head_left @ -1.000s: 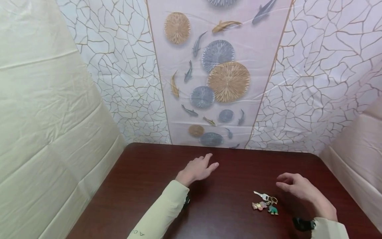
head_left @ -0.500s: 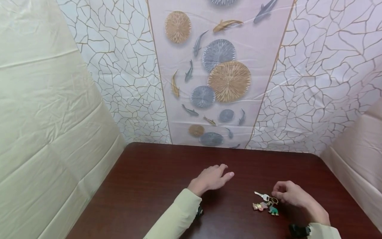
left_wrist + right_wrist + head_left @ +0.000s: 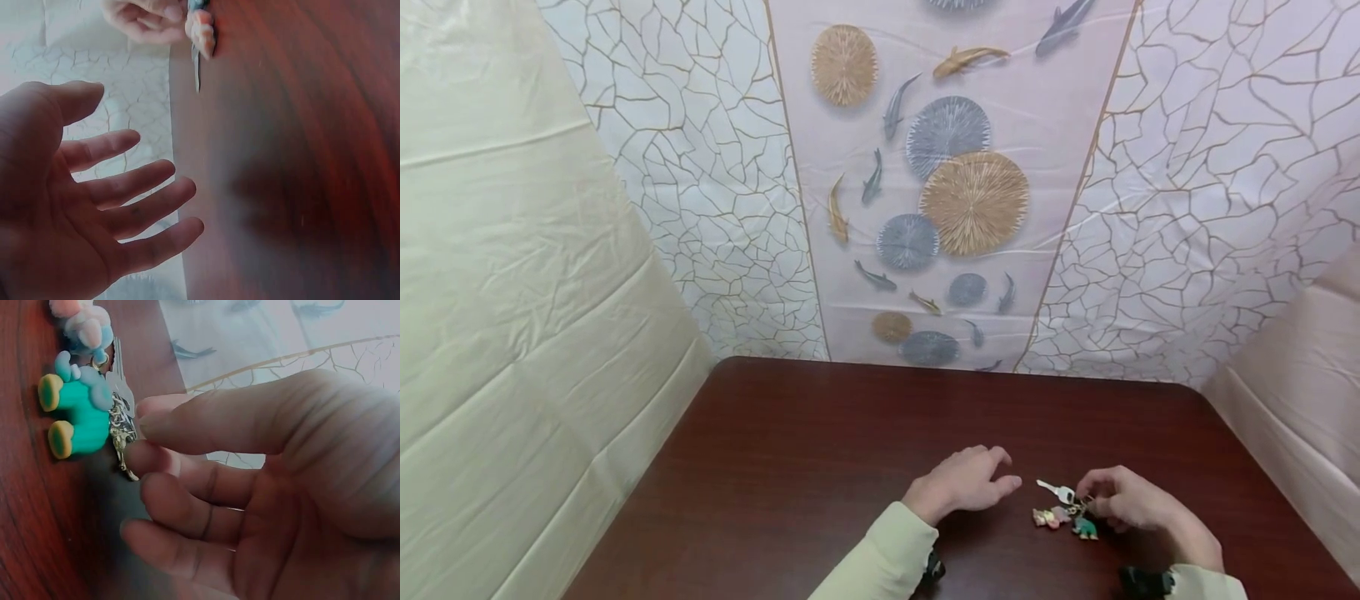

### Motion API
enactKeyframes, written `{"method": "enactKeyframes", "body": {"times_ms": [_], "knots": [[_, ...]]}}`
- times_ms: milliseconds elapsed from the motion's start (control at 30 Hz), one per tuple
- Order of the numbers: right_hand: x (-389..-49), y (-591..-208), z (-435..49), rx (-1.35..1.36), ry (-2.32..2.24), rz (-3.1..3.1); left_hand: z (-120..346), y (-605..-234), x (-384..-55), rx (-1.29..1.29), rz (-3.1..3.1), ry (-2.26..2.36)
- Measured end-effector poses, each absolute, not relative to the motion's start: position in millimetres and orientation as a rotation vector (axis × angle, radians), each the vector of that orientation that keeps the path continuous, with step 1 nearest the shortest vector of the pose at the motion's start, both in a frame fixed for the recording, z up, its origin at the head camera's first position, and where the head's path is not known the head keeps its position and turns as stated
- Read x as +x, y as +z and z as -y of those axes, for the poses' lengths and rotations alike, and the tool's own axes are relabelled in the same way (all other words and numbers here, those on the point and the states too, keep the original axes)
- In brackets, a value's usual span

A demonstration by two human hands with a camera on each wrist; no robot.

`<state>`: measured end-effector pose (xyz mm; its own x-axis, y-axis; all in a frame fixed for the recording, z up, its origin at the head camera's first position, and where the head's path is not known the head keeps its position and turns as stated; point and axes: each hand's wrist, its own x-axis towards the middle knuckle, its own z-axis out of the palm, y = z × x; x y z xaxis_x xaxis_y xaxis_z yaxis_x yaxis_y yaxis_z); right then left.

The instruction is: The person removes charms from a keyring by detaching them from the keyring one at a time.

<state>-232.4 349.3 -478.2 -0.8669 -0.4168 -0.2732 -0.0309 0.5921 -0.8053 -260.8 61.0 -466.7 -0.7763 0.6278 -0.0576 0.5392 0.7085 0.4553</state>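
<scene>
A keychain (image 3: 1077, 507) lies on the dark red-brown table (image 3: 820, 442), made up of a silver key with a pale head (image 3: 1064, 495), a gold ring and small figure charms. One charm (image 3: 87, 422) is green with yellow feet; another (image 3: 87, 328) is pink, white and blue. My right hand (image 3: 1138, 502) pinches the ring end between thumb and fingertips, which partly cover the ring. Left of the key hovers my left hand (image 3: 966, 479), its fingers spread and slightly bent, holding nothing; in the left wrist view its palm (image 3: 69, 212) shows.
Behind the table's far edge hangs a patterned cloth (image 3: 865, 167) with fish and round motifs. Plain cream cloth (image 3: 550, 333) closes off the left side, and similar cloth (image 3: 1292, 400) the right. Both sleeves are pale, with a black wrist device (image 3: 1146, 581) on the right.
My left hand has moved right and toward me, nearer the key. My right hand has come down and left onto the keychain's ring, fingers closing on it. The keychain lies about where it was.
</scene>
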Motion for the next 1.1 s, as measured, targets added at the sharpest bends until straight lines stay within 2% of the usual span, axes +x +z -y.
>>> {"method": "enactKeyframes", "body": {"times_ms": [500,800,1100], "knots": [[-234,-488,-347,-0.334,-1.212,-2.374,-101,-473,-237,0.995,-2.746,0.415],[-233,-491,-343,-0.365,-1.218,-2.400,-127,-482,-229,0.938,-2.847,0.277],[-234,-493,-339,-0.407,-1.174,-2.430,-145,-489,-229,0.773,-2.904,0.180]]}}
